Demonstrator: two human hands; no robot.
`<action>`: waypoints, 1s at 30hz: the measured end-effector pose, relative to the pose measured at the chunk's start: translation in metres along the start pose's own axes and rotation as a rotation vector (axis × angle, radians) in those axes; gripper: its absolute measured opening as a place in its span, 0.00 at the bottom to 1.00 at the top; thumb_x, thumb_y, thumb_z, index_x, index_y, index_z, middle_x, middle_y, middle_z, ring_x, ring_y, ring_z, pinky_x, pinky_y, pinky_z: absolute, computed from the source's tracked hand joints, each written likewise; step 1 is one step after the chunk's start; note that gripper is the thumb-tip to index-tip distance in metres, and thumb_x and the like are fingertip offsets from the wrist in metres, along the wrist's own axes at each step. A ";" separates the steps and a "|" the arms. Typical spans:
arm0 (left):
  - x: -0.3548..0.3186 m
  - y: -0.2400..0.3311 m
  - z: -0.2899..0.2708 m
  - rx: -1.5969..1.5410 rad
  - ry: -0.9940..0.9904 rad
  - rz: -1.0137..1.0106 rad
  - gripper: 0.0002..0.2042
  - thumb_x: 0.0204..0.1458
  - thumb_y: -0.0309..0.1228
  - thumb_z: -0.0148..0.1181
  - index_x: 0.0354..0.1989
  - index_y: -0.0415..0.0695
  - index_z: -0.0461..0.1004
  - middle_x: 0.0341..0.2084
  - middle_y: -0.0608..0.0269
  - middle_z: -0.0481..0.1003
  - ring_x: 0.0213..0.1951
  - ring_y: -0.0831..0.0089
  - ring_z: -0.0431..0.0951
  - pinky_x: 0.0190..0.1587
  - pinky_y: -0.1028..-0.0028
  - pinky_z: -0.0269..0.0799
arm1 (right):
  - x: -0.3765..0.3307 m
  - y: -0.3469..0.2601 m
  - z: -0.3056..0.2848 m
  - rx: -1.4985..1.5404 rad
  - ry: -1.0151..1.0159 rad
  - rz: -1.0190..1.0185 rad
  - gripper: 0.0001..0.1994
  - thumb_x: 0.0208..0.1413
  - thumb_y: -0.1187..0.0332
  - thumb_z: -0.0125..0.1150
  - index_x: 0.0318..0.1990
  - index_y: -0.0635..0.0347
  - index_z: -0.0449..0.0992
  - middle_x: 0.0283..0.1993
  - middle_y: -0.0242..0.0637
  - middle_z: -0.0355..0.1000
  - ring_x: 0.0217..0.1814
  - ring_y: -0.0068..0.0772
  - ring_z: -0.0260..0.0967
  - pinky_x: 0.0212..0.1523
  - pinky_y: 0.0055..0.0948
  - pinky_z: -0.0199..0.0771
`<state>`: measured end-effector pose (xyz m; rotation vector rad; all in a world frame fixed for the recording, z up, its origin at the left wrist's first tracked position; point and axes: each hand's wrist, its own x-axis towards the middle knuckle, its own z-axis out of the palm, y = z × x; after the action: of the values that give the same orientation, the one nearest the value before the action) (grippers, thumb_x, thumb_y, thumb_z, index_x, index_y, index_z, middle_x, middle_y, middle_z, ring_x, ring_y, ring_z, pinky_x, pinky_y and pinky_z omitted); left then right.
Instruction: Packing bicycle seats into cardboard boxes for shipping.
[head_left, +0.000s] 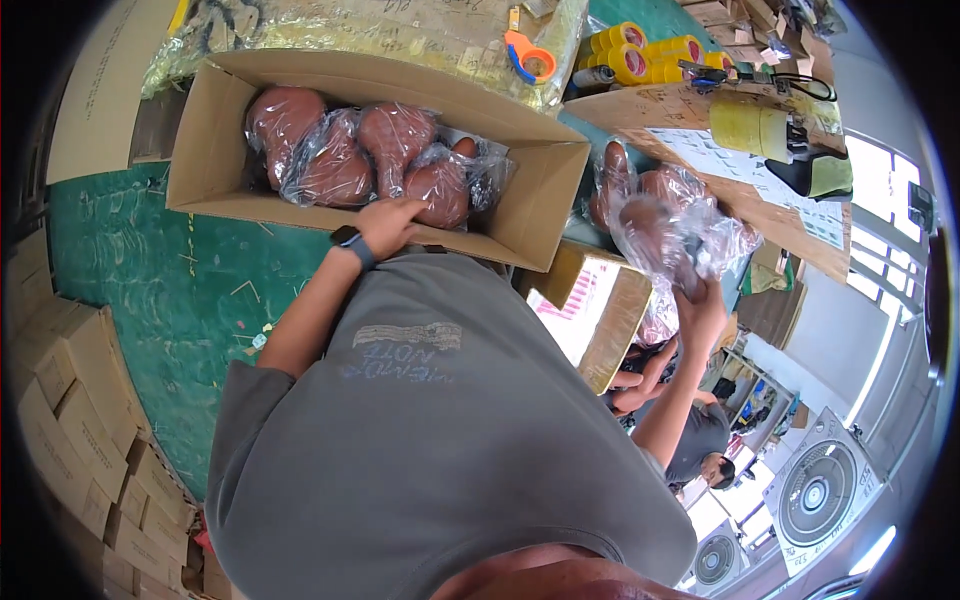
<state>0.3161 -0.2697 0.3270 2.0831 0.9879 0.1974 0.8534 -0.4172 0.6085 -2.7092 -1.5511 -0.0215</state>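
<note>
1. Head view: my left hand (388,224) rests on the near wall of the cardboard box (215,150), fingers loosely curled, gripping nothing, beside the bagged brown moulded pieces (340,160) inside.
2. My right hand (700,305) pinches another plastic-wrapped brown piece (655,225) at its lower end, over the bench edge.
3. Risk, I judge: slick film could slide through that pinch and the piece could drop.

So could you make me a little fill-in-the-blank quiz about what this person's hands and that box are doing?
1. The left hand rests at the near wall of an open ____ box.
2. Each brown piece in the box is wrapped in clear ____.
3. The right hand holds up another wrapped brown piece.
4. The wrist with the dark watch is the ____ one.

Missing words: cardboard; plastic; left
</note>
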 end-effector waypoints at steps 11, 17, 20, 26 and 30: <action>0.067 -0.077 0.038 -0.084 -0.213 -0.261 0.28 0.59 0.38 0.68 0.68 0.44 0.75 0.58 0.46 0.82 0.59 0.47 0.82 0.62 0.53 0.78 | -0.159 -0.022 0.257 2.156 -0.856 0.391 0.32 0.56 0.70 0.75 0.68 0.65 0.72 0.57 0.46 0.80 0.53 0.42 0.82 0.50 0.48 0.87; 0.083 -0.113 0.066 0.280 -0.676 -0.297 0.32 0.62 0.44 0.64 0.74 0.46 0.71 0.73 0.48 0.71 0.71 0.47 0.73 0.74 0.52 0.69 | -0.038 -0.245 0.245 1.260 -0.820 0.303 0.23 0.50 0.73 0.76 0.53 0.70 0.76 0.46 0.42 0.81 0.42 0.34 0.80 0.44 0.37 0.80; 0.064 -0.120 0.068 0.306 -0.898 -0.517 0.34 0.64 0.52 0.58 0.73 0.41 0.74 0.71 0.46 0.74 0.70 0.46 0.74 0.74 0.53 0.68 | -0.022 -0.263 0.349 0.796 -0.593 0.447 0.33 0.48 0.66 0.78 0.59 0.69 0.69 0.49 0.51 0.81 0.48 0.47 0.82 0.51 0.45 0.82; 0.012 -0.099 0.029 0.050 -0.547 -0.331 0.35 0.66 0.52 0.59 0.74 0.37 0.69 0.68 0.40 0.75 0.68 0.43 0.76 0.71 0.51 0.70 | -0.011 -0.276 0.483 0.275 -0.363 0.724 0.48 0.48 0.55 0.83 0.72 0.58 0.57 0.60 0.59 0.79 0.62 0.64 0.80 0.67 0.55 0.80; -0.062 -0.037 -0.060 0.006 -0.051 -0.207 0.30 0.64 0.44 0.67 0.70 0.41 0.72 0.62 0.44 0.79 0.60 0.43 0.80 0.63 0.50 0.76 | -0.014 -0.264 0.537 0.444 -0.341 0.736 0.49 0.45 0.56 0.84 0.73 0.60 0.60 0.58 0.61 0.81 0.64 0.65 0.78 0.67 0.56 0.78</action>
<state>0.2256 -0.2642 0.3512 1.9649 1.1652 0.0345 0.6199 -0.2826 0.0736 -2.7895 -0.4089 0.7228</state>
